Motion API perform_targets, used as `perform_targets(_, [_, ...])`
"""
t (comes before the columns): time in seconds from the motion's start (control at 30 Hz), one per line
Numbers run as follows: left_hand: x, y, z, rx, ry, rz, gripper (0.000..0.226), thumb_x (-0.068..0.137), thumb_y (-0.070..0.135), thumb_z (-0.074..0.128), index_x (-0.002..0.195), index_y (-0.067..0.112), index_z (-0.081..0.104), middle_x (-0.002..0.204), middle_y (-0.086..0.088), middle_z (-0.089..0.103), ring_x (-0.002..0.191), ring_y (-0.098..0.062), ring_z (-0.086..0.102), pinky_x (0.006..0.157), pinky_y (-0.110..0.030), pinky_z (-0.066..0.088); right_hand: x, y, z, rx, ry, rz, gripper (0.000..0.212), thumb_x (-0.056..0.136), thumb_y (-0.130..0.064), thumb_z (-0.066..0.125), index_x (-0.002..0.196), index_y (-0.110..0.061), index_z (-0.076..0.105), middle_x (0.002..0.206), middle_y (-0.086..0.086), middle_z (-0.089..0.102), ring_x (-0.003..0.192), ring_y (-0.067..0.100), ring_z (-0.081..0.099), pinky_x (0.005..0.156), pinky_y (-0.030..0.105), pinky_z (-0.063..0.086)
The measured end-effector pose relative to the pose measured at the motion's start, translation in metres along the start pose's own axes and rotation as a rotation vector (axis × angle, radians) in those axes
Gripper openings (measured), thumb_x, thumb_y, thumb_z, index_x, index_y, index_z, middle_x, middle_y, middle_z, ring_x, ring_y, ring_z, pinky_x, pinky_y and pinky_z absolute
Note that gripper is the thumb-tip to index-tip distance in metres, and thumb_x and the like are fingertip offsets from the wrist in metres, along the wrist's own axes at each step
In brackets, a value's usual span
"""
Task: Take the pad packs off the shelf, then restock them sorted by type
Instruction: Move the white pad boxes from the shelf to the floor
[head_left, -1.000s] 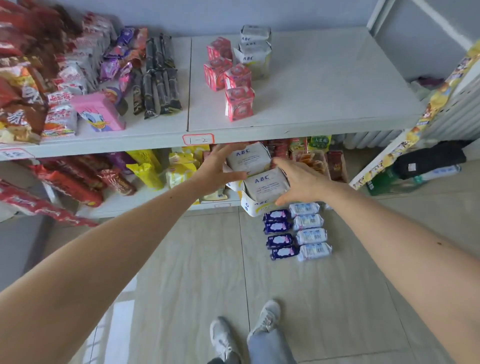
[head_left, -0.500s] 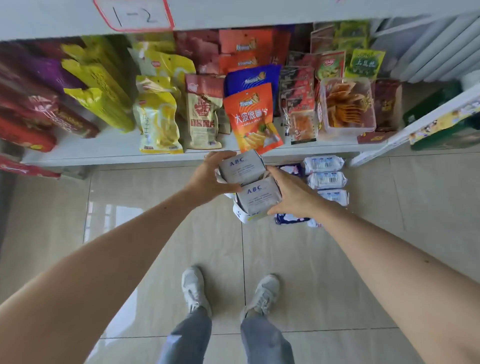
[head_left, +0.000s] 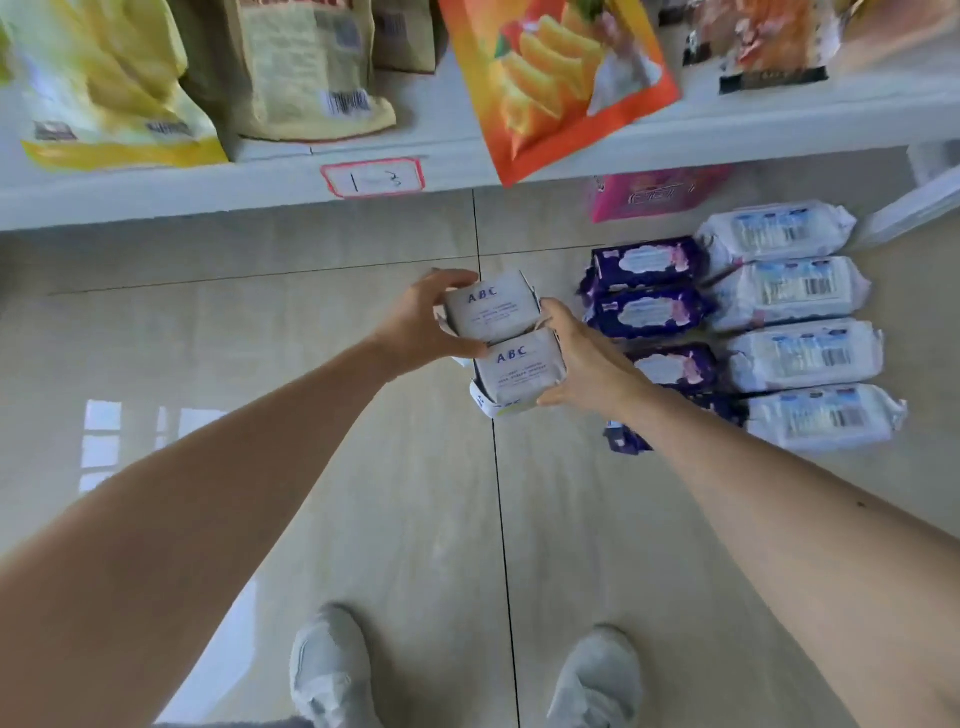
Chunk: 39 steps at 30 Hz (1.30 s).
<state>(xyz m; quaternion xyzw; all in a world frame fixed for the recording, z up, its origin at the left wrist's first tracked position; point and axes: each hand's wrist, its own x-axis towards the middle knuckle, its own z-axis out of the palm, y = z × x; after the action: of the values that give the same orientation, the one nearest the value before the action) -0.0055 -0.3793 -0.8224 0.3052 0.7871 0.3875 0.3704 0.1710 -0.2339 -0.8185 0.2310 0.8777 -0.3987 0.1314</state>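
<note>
Left hand (head_left: 415, 325): fingers curled round the upper white ABC pack (head_left: 491, 306), thumb underneath, fingertips over its far edge.
Right hand (head_left: 587, 364): clamped on the right side of the lower ABC pack (head_left: 519, 371), thumb low against a further white pack (head_left: 493, 408) peeking out below.
Where the packs are: held between both hands, low over the floor (head_left: 311, 415), in front of the bottom shelf (head_left: 208, 182) marked 1-3 (head_left: 373, 178).
Already on the floor: purple packs (head_left: 644, 288) in a column, white-blue packs (head_left: 795, 325) just beside them on the right.
Key relation: the sorted rows lie to the right of the hands, long axes running left to right; bare floor left of the purple column sits directly under the bundle.
Nearer arm: the right, partly covering the purple column.
Likely step: setting the ABC packs down as a new column, I'd judge.
</note>
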Motion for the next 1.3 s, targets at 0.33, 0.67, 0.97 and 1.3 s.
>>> perform_targets(0.33, [0.093, -0.083, 0.021, 0.064, 0.005, 0.123, 0.072, 0.057, 0.018, 0.09, 0.121, 0.028, 0.057, 0.124, 0.002, 0.044, 0.108, -0.007, 0.056, 0.08, -0.018, 0.052, 0.089, 0.062, 0.048, -0.128, 0.122, -0.033, 0.108, 0.058, -0.016, 0.088, 0.139, -0.02, 0.017, 0.107, 0.008, 0.059, 0.093, 0.025, 0.06, 0.082, 0.044, 0.053])
perform_targets(0.67, [0.096, -0.095, 0.019, 0.124, -0.042, 0.106, 0.091, 0.061, 0.042, 0.085, 0.139, 0.04, 0.037, 0.138, 0.006, 0.036, 0.129, -0.01, 0.036, 0.107, -0.038, 0.037, 0.088, 0.056, 0.043, -0.34, 0.084, -0.001, 0.135, 0.045, -0.035, 0.093, 0.148, -0.034, 0.006, 0.151, 0.001, 0.001, 0.134, 0.03, 0.031, 0.103, 0.047, 0.041])
perform_targets(0.97, [0.095, -0.075, 0.037, 0.254, -0.144, 0.038, 0.106, 0.065, 0.041, 0.084, 0.147, 0.04, 0.017, 0.137, 0.001, 0.026, 0.129, -0.02, 0.037, 0.105, -0.036, 0.04, 0.086, 0.038, 0.038, -0.552, 0.127, -0.009, 0.101, 0.054, -0.034, 0.089, 0.137, -0.021, 0.032, 0.143, 0.0, 0.024, 0.121, 0.027, 0.042, 0.086, 0.046, 0.05])
perform_targets(1.3, [0.102, -0.058, 0.054, 0.324, -0.204, 0.068, 0.101, 0.072, 0.041, 0.078, 0.149, 0.038, 0.012, 0.143, 0.0, 0.023, 0.132, -0.021, 0.034, 0.106, -0.034, 0.036, 0.08, 0.049, 0.027, -0.827, 0.19, 0.016, 0.108, 0.053, -0.054, 0.083, 0.14, -0.022, 0.029, 0.14, 0.002, 0.035, 0.128, 0.025, 0.03, 0.107, 0.038, 0.025])
